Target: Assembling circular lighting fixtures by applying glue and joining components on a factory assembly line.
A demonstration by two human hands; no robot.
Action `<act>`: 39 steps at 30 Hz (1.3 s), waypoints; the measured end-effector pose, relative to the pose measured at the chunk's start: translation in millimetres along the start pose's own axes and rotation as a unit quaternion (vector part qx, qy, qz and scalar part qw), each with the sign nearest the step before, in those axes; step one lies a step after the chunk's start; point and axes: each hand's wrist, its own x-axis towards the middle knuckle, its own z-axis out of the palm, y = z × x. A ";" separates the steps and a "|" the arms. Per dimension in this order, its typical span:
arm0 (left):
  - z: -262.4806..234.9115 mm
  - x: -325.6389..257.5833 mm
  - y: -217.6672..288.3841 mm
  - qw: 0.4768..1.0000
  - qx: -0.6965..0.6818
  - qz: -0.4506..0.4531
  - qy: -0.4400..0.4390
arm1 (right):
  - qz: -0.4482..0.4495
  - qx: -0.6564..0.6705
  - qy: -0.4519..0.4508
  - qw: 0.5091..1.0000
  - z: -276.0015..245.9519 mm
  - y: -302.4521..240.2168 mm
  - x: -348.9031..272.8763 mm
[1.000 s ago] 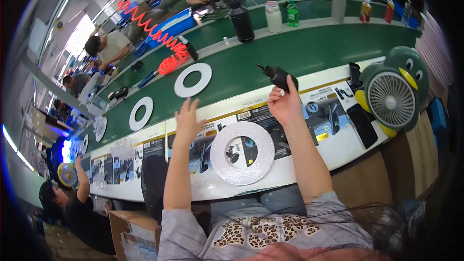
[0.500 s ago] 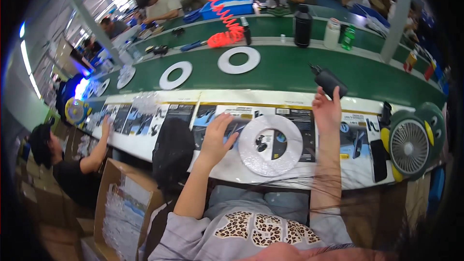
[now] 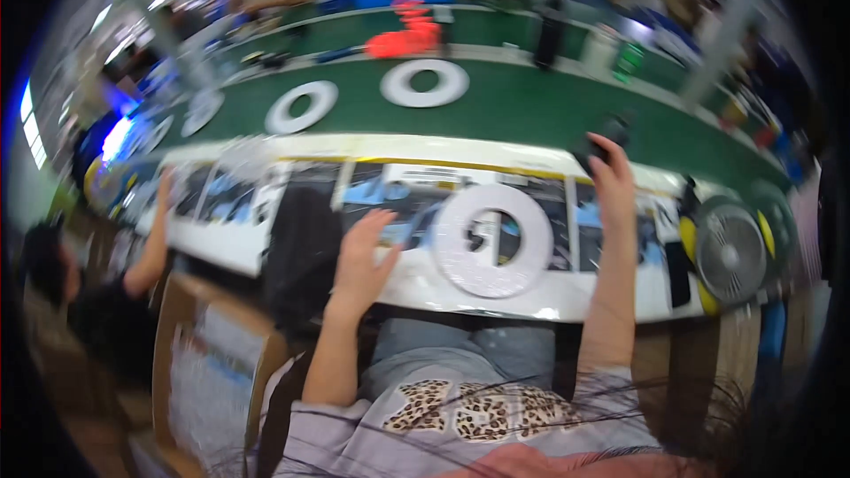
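Since the earlier frame the left hand [image 3: 370, 248], fingers spread and empty, has drawn just beside the white ring [image 3: 493, 240] lying at the workbench's [image 3: 266, 252] near edge, while the right hand [image 3: 611, 179] grips a dark power tool [image 3: 604, 140]; a careless nudge could push the ring off that edge.
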 end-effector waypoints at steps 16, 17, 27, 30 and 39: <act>3.7 -5.2 1.1 0.994 -0.097 0.001 -0.040 | -0.030 -0.446 0.039 0.894 -80.4 39.6 -89.6; 1.5 -6.5 2.5 0.995 -0.087 -0.001 -0.040 | -0.058 -0.464 0.044 0.883 -81.4 44.7 -92.4; 31.8 -23.7 -43.3 0.993 -0.109 0.016 -0.040 | -0.071 -0.448 0.260 0.852 -84.8 3.1 -209.7; 40.6 -27.6 -49.5 0.994 -0.102 0.003 -0.031 | -0.063 -0.399 0.292 0.867 -88.1 3.4 -227.8; 48.1 -33.6 -50.0 0.995 -0.059 -0.008 0.082 | -0.057 -0.393 0.328 0.857 -102.8 20.1 -232.3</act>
